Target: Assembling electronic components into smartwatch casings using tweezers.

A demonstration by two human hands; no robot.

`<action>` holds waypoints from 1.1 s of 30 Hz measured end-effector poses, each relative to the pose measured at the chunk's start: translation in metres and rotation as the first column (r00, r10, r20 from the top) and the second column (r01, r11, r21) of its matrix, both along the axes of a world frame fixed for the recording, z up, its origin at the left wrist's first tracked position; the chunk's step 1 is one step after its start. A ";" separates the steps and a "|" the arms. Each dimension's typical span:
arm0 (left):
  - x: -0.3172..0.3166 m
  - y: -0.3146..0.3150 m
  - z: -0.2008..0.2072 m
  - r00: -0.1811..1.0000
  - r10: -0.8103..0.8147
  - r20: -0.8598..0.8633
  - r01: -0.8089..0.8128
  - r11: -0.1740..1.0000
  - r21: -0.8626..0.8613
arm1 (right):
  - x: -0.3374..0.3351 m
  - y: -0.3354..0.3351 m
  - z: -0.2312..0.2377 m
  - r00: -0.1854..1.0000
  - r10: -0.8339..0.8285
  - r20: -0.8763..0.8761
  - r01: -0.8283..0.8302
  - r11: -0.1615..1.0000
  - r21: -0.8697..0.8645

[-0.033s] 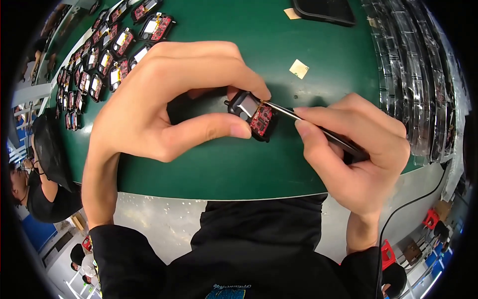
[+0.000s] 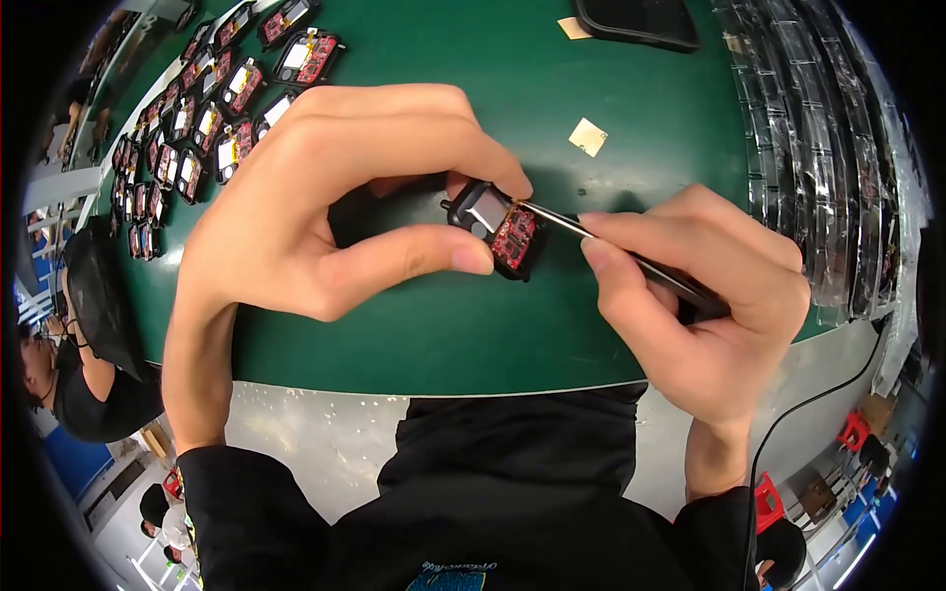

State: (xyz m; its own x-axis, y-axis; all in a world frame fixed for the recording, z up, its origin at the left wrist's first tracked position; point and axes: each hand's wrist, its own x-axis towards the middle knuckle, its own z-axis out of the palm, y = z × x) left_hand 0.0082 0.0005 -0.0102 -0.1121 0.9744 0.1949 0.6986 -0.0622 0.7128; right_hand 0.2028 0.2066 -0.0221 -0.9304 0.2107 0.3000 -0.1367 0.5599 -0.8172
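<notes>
Between thumb and fingers, my left hand point(image 2: 345, 197) grips a small black device housing point(image 2: 481, 229). The housing is open-faced, showing a red circuit board point(image 2: 515, 236) and a silver-grey block beside it. My right hand point(image 2: 705, 295) is closed around dark metal tweezers point(image 2: 650, 268). Their tip meets the upper edge of the board, close to my left index fingertip. Whether the tips pinch anything is too small to tell. Part of the housing's far side is hidden by my left fingers.
Many similar open housings with red boards point(image 2: 239, 86) lie at the left of the green table point(image 2: 443, 340). Clear plastic trays point(image 2: 788, 158) are stacked along the right. A small yellowish square point(image 2: 588, 137) and a black phone-like object point(image 2: 641, 20) lie beyond my hands. A person point(image 2: 74, 384) sits at left.
</notes>
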 end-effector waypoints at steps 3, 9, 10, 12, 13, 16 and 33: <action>0.002 -0.001 0.001 0.998 0.033 0.048 -0.032 0.999 -0.033 | 0.000 -0.001 -0.005 0.999 0.021 -0.046 -0.018 0.998 0.056; -0.002 0.001 0.004 1.000 0.013 0.007 -0.013 1.000 0.013 | -0.005 -0.003 -0.019 0.951 0.075 -0.300 0.012 0.960 0.279; -0.003 0.002 0.006 1.000 0.010 -0.009 -0.010 1.000 0.005 | -0.006 -0.002 -0.015 0.949 0.073 -0.308 0.021 0.957 0.289; -0.002 0.003 0.012 0.999 0.032 -0.029 -0.032 0.999 -0.003 | -0.007 0.002 -0.002 0.959 0.047 -0.280 0.018 0.974 0.226; 0.000 0.004 0.016 0.997 0.057 -0.045 -0.060 0.996 -0.062 | -0.007 0.005 0.000 0.952 0.041 -0.303 0.033 0.971 0.236; 0.009 0.006 0.023 0.988 0.092 -0.126 -0.101 0.993 -0.067 | 0.003 0.008 0.007 0.969 -0.139 -0.202 0.152 0.987 0.053; 0.015 0.024 0.055 0.951 0.222 -0.215 -0.190 0.969 0.159 | 0.008 -0.001 -0.010 0.970 -0.135 -0.203 0.073 0.955 -0.286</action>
